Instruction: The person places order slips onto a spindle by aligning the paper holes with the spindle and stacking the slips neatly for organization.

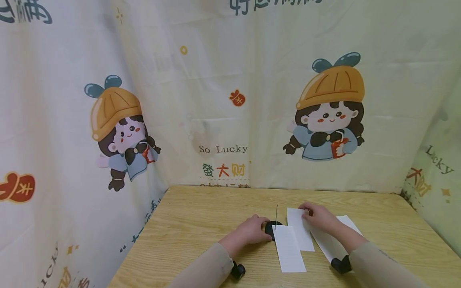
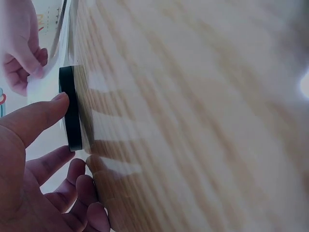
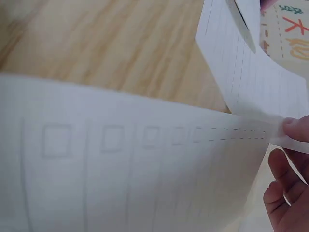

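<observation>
A paper spike has a round black base (image 1: 269,231) and a thin upright needle (image 1: 277,214). My left hand (image 1: 252,230) holds that base at its left edge; in the left wrist view the thumb (image 2: 55,108) presses its top and fingers reach its lower side. One white paper slip (image 1: 289,248) lies over the base, the needle rising at its upper left corner. Between thumb and fingers, my right hand (image 1: 320,218) pinches the upper edge of another slip (image 1: 297,228). This held slip shows ruled lines and a row of small printed boxes (image 3: 111,137) in the right wrist view.
More white paper (image 1: 325,244) lies on the wooden table (image 1: 194,224) under the right forearm. Black wrist cameras (image 1: 340,265) sit at both wrists. A printed cloth curtain (image 1: 216,120) hangs behind and beside the table.
</observation>
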{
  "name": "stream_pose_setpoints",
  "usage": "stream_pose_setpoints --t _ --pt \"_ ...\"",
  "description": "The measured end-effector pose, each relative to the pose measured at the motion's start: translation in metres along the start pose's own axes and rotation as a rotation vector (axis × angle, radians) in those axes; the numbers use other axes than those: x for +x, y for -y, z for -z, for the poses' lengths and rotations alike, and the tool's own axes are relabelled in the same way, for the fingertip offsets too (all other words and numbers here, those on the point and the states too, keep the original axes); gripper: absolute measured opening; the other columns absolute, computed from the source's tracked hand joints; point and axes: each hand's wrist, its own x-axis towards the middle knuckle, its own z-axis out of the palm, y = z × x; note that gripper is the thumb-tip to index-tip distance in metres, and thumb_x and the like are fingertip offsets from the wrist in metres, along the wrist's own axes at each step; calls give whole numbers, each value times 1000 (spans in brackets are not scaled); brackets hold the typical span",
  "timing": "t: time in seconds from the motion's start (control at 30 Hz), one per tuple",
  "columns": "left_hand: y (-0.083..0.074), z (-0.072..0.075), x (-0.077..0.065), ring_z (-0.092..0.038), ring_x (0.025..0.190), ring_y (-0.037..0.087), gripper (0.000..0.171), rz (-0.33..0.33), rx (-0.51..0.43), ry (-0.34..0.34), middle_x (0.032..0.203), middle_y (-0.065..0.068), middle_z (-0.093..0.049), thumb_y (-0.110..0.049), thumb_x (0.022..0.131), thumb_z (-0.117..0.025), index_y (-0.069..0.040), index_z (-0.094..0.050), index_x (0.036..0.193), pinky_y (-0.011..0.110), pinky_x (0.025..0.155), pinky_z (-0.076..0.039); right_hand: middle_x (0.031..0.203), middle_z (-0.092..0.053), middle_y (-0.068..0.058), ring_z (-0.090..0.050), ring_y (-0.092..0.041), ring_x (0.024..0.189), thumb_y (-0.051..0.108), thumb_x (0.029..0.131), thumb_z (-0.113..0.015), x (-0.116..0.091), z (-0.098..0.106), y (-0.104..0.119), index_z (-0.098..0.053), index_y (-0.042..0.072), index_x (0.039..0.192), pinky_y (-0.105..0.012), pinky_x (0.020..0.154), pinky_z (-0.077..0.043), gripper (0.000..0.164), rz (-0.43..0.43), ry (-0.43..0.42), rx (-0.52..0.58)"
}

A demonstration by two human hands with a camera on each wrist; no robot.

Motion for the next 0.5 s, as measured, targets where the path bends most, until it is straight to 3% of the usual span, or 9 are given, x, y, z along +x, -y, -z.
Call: stream_pose_setpoints --t 0.27,0.5 --pt "3 -2 2 -50 84 14 57 5 -16 6 98 -2 -53 -40 81 -81 -24 -61 132 32 77 -46 100 -61 -5 -55 -24 90 10 95 -65 2 13 5 -62 8 122 -34 68 -49 27 -9 -53 124" --pt "3 -1 3 -50 86 14 58 0 -5 10 99 -3 -54 -41 81 -80 -24 -61 133 32 79 -47 91 -56 -6 -56 -25 86 9 96 -63 2 25 15 -61 8 127 -32 61 -48 31 28 -162 128"
